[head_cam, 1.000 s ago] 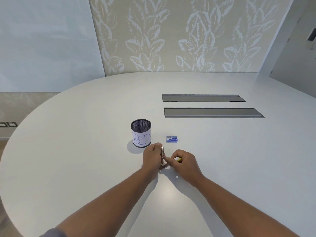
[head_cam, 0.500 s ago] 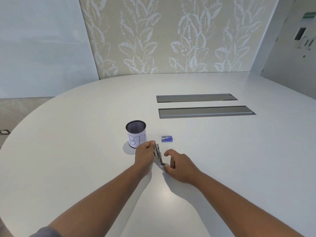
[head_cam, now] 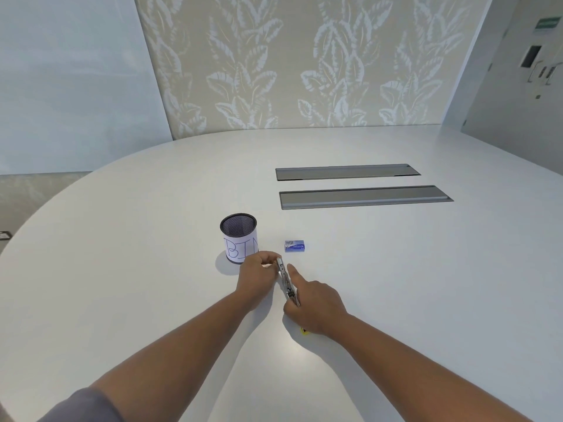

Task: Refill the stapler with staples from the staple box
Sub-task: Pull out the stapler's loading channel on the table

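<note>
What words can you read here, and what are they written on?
"BIN": handwritten on the white paper label around the black mesh cup.
Staple box: it has print on its blue top, too small to read.
Green sign high on the far right wall: too blurred to read.
Stapler: no readable marking.

1 head-worn wide-angle view looks forward and down across the white surface (head_cam: pixel 122 269) from the near edge, toward the leaf-patterned wall (head_cam: pixel 304 71).
</note>
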Demonstrator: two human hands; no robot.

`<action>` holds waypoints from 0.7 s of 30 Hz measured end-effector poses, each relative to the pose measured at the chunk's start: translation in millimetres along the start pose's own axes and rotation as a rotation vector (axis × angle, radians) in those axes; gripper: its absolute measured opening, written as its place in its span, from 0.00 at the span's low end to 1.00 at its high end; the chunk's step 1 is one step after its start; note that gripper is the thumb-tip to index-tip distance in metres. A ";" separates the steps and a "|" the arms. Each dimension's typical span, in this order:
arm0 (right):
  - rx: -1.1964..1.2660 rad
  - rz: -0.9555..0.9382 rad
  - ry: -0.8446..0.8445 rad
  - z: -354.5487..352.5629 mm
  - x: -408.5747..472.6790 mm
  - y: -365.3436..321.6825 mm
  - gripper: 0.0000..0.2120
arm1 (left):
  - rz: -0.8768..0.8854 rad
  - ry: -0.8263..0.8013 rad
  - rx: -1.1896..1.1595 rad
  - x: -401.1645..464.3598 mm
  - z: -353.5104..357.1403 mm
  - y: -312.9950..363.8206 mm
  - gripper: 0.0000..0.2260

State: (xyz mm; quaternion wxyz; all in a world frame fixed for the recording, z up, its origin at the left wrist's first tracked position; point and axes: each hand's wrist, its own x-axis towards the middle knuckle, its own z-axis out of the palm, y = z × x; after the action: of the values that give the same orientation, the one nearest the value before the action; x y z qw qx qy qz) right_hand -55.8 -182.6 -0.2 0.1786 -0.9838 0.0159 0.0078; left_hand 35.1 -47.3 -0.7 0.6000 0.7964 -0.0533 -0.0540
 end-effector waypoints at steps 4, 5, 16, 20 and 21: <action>-0.032 -0.001 0.035 3.1 2.8 0.0 0.36 | 0.036 -0.042 0.117 1.1 0.8 0.1 0.15; -0.036 -0.006 0.044 3.8 3.5 0.8 0.35 | 0.032 -0.049 0.112 1.6 1.1 -0.4 0.14; 0.001 0.020 0.124 8.8 9.5 -3.3 0.08 | 0.016 -0.098 0.125 12.6 -1.7 -2.1 0.04; 0.004 0.030 0.119 9.3 11.4 -4.8 0.07 | 0.018 -0.079 0.143 12.0 0.0 -2.4 0.04; 0.003 0.031 0.118 9.1 11.7 -5.3 0.07 | 0.022 -0.073 0.151 11.6 0.7 -2.2 0.04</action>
State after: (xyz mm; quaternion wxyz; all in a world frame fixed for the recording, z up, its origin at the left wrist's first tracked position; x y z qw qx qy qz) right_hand -44.0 -174.8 -7.1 0.1786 -0.9819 0.0414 -0.0473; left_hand 46.5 -49.1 -3.2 0.5364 0.8363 -0.0877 -0.0723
